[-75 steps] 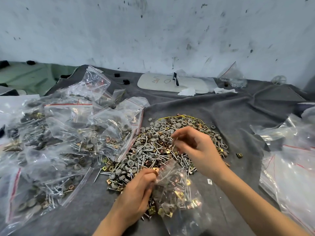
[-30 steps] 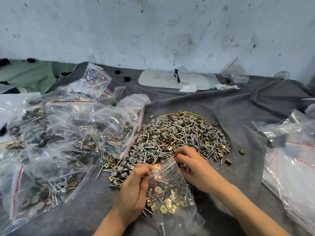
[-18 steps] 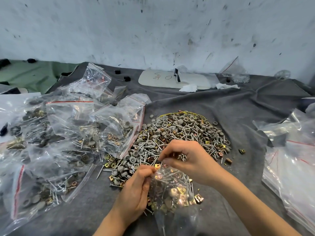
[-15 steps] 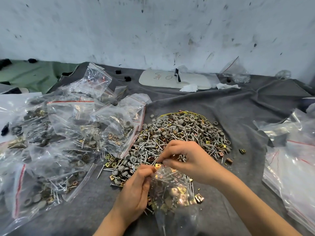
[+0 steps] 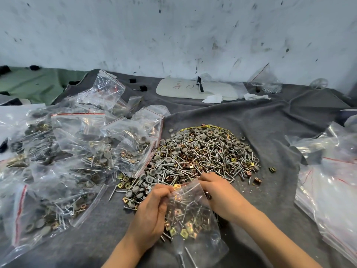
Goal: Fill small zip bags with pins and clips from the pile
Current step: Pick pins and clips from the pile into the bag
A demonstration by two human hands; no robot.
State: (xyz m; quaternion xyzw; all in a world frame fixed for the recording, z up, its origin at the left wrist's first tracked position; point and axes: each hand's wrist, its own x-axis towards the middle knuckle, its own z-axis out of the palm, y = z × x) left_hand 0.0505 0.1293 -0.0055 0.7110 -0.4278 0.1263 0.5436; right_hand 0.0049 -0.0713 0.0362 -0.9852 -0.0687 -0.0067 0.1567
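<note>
At the pile's [image 5: 202,157] near edge on the bench [image 5: 270,120], the left grip [image 5: 152,211] pinches the bag [image 5: 191,215] by its mouth. The right grip [image 5: 218,190] curls at the other lip; what it holds I cannot tell. Best hold the mouth wide and raised so pins slide in.

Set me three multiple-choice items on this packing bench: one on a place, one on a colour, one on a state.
1. Where do the filled clear plastic zip bags lie from the loose pile of silver pins and brass clips?
A left; B right; C behind it
2. The seal stripe on those bags is:
A blue; B red; C green
3. The small clear zip bag pinched by the left hand is:
A empty; B partly filled; C lying untouched

Key:
1 A, they heap against the pile's left edge.
2 B, red lines cross their mouths.
3 B, pins and clips show through it.
</note>
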